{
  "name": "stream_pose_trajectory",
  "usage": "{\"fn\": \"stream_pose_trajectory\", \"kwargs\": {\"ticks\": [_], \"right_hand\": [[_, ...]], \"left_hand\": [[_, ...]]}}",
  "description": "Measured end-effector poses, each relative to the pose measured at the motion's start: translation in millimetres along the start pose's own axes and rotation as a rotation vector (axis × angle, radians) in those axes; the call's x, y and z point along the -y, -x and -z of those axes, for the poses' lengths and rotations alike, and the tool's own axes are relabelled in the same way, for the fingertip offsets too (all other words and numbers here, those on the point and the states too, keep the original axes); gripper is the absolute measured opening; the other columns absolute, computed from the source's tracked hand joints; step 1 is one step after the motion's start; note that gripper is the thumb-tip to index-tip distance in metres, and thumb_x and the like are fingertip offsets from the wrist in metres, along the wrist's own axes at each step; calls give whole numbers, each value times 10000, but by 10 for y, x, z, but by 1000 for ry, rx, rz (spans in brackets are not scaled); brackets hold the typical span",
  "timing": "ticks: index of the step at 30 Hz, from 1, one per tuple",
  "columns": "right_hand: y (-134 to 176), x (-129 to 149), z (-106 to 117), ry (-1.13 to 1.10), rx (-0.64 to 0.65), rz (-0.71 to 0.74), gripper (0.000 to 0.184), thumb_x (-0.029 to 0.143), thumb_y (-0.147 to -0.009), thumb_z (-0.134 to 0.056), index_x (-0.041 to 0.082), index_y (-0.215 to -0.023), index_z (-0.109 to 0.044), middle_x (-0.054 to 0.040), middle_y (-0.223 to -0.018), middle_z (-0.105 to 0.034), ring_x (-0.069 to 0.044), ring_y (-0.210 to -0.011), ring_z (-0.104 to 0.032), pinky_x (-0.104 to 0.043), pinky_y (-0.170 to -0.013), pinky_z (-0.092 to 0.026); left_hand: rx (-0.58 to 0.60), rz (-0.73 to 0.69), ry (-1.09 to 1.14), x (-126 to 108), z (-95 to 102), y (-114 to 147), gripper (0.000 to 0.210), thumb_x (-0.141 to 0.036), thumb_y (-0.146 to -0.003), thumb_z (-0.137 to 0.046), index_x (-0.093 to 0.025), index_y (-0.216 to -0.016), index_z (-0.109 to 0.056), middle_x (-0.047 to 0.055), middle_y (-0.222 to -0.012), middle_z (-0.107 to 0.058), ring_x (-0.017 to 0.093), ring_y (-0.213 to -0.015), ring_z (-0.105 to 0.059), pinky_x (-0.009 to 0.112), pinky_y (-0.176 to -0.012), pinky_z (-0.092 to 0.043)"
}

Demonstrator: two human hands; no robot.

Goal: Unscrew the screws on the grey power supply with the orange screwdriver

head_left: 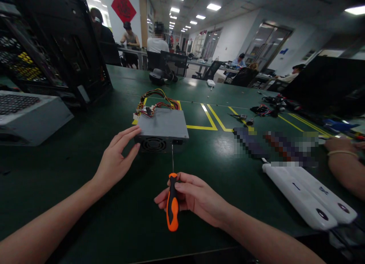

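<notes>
The green surface [119, 226] fills most of the lower view; a black computer case [65, 35] and a vented grey metal box [37, 119] stand on it, both cut off at the left. The power supply unit [162, 123] lies ahead of the right hand [196, 197] and touches the left hand [115, 157], which is open, fingers slightly bent at its corner. Bundled wires [171, 103] hide its far left corner. The right hand grips an orange-and-black screwdriver [172, 203], shaft toward the inlet socket [177, 141] (tip contact is hard to make out).
</notes>
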State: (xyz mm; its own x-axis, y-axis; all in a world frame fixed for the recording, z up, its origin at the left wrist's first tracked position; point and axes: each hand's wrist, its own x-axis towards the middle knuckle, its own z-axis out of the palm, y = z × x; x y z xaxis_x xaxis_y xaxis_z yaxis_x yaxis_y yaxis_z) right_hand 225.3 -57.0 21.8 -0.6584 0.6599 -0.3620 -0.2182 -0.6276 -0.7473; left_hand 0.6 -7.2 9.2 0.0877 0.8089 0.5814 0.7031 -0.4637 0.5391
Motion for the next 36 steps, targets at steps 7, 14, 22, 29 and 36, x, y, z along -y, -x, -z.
{"fn": "stream_pose_trajectory", "kwargs": {"ticks": [7,14,22,29,36], "right_hand": [[-33,4,12,-2,-22,2,165,271,-810,-534,152,-894,-457,-111,-892,-683,-187,-835,-651,-385,-811,-445],[-58,-8,16,11,-18,-2,174,280,-811,-537,154,-898,-456,-110,-908,-680,-182,-838,-648,-395,-827,-436],[-73,-14,18,21,-23,-7,169,278,-817,-526,150,-907,-463,-116,-907,-681,-182,-836,-649,-384,-818,-439],[-81,-26,29,18,-26,-1,182,289,-807,-545,154,-898,-464,-114,-901,-683,-185,-829,-650,-396,-819,-440],[-78,-10,35,21,-21,18,167,286,-818,-521,155,-909,-470,-112,-915,-679,-177,-829,-646,-383,-816,-442]], "left_hand": [[13,26,4,-2,6,2,373,-257,-822,-460,-254,-1195,-481,26,-1260,-485,198,-1152,-453,397,-997,-365],[28,53,1,-11,18,0,384,-255,-813,-450,-247,-1196,-478,39,-1267,-478,214,-1170,-438,421,-983,-378],[35,40,22,-11,25,2,382,-234,-812,-453,-242,-1193,-483,40,-1267,-477,213,-1177,-430,422,-991,-375],[27,49,31,-3,15,7,385,-236,-808,-451,-242,-1191,-487,46,-1269,-476,220,-1173,-435,435,-981,-386],[30,36,38,-2,18,8,380,-230,-815,-455,-243,-1193,-485,41,-1269,-472,207,-1168,-440,395,-966,-405]]}}
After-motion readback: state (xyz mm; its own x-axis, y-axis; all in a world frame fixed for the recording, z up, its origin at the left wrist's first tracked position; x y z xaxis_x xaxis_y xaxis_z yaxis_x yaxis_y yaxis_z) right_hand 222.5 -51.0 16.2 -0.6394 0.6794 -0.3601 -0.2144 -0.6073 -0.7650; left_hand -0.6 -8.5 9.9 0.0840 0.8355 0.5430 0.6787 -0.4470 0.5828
